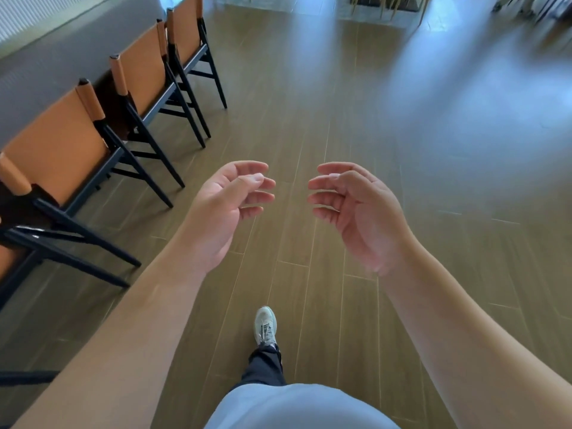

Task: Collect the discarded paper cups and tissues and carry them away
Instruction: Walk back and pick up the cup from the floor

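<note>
My left hand (229, 205) and my right hand (356, 209) are held out in front of me above the wooden floor, palms turned toward each other with a gap between them. The fingers of both are loosely curled and hold nothing. No paper cup or tissue shows anywhere in the head view.
A long grey table (46, 54) runs along the left, with several orange-backed, black-framed chairs (136, 75) pushed up to it. Brown plank floor (402, 150) stretches ahead and to the right. My foot in a pale sneaker (265, 325) is below my hands. More furniture legs (387, 7) stand far back.
</note>
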Tool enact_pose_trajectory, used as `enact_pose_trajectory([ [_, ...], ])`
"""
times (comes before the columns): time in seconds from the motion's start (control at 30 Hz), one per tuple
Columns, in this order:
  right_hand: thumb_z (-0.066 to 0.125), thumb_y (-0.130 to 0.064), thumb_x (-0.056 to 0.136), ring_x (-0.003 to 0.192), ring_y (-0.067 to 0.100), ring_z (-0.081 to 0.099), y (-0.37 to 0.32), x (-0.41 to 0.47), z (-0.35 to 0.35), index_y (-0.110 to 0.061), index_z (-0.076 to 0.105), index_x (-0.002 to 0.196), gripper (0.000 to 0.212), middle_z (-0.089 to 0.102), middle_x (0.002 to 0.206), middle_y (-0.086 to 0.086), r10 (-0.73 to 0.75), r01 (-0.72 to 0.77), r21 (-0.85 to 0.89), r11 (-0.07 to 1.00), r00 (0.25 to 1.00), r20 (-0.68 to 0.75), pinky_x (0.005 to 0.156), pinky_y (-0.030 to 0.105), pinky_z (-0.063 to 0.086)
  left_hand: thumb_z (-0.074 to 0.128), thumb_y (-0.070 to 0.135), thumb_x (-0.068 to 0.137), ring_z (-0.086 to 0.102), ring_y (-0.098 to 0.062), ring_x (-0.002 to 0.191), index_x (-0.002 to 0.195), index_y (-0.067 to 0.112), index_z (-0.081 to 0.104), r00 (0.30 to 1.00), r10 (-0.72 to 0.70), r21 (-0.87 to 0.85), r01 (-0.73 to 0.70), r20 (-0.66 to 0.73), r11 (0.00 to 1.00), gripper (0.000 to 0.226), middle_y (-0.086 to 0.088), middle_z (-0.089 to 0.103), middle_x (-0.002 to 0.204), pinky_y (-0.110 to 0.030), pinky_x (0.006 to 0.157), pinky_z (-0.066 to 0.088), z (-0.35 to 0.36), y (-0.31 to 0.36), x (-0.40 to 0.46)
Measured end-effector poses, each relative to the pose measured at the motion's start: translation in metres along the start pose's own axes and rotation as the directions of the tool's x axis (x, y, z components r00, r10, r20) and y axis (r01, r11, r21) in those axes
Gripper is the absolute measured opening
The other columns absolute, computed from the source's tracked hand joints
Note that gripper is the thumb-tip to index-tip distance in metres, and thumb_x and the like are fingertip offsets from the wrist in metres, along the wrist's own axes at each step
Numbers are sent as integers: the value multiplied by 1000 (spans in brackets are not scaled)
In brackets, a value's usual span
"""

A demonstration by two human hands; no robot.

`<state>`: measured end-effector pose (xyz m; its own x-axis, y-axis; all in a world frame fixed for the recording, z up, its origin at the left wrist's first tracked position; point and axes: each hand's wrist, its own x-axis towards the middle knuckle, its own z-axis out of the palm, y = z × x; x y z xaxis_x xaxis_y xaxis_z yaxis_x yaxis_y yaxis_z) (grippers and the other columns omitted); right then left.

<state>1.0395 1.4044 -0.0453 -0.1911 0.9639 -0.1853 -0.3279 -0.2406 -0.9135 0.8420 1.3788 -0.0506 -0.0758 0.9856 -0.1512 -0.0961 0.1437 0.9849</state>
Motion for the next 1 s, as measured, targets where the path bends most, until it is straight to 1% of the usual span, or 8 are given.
enact_pose_trajectory([
  [0.13, 56, -12, 77, 73, 22, 65, -15, 84, 22, -9, 65, 104, 29, 71, 86, 9, 7, -7, -5, 1000, 1000, -24, 67, 32, 50, 53, 18, 104, 70, -13, 90, 114, 20, 66, 999, -32, 3, 32, 37, 999, 16, 2, 75, 97, -37, 89, 51, -16, 19, 89],
  [0.23, 57, -12, 78, 73, 22, 65, -26, 137, 36, -9, 65, 104, 27, 72, 86, 9, -15, 15, -1, 1000, 1000, -18, 66, 31, 51, 53, 18, 104, 70, -13, 89, 115, 19, 65, 998, -14, 1, 14, 61, 1000, 17, 2, 75, 97, -37, 88, 51, -29, 37, 145],
  [0.4, 57, -14, 78, 75, 21, 65, -38, 202, 50, -10, 66, 104, 28, 72, 87, 8, -15, 15, 2, 1000, 1000, -25, 67, 30, 51, 53, 19, 104, 70, -12, 90, 116, 21, 66, 997, -1, -3, 1, 75, 1000, 17, 3, 75, 97, -37, 90, 52, -47, 57, 212],
  [0.6, 56, -13, 76, 74, 22, 65, -46, 277, 60, -9, 65, 104, 30, 71, 87, 9, -10, 10, 28, 1000, 1000, -25, 66, 31, 51, 53, 17, 104, 70, -13, 91, 116, 20, 65, 996, -12, -6, 13, 90, 1000, 17, 2, 75, 98, -36, 87, 50, -63, 64, 286],
  [0.67, 56, -12, 75, 73, 22, 65, -46, 302, 60, -9, 65, 103, 29, 71, 86, 9, -3, 4, 38, 999, 1000, -27, 67, 31, 50, 57, 22, 100, 69, -13, 91, 116, 21, 65, 994, -25, -13, 26, 108, 1000, 18, 1, 74, 99, -36, 87, 51, -64, 65, 311],
  [0.77, 55, -12, 75, 73, 22, 65, -47, 348, 58, -9, 65, 102, 29, 71, 86, 9, 10, -9, 52, 999, 999, -34, 68, 32, 49, 59, 28, 87, 69, -13, 90, 114, 20, 66, 993, -27, -22, 30, 117, 999, 29, 1, 75, 99, -35, 86, 51, -66, 68, 357],
  [1.0, 56, -13, 73, 74, 21, 65, -60, 488, 60, -10, 65, 102, 31, 71, 87, 9, 44, -44, 73, 996, 999, 0, 68, 31, 50, 59, 30, 87, 70, -15, 94, 117, 21, 66, 997, -29, 7, 29, 72, 1000, 32, 0, 75, 102, -35, 86, 51, -81, 79, 489],
])
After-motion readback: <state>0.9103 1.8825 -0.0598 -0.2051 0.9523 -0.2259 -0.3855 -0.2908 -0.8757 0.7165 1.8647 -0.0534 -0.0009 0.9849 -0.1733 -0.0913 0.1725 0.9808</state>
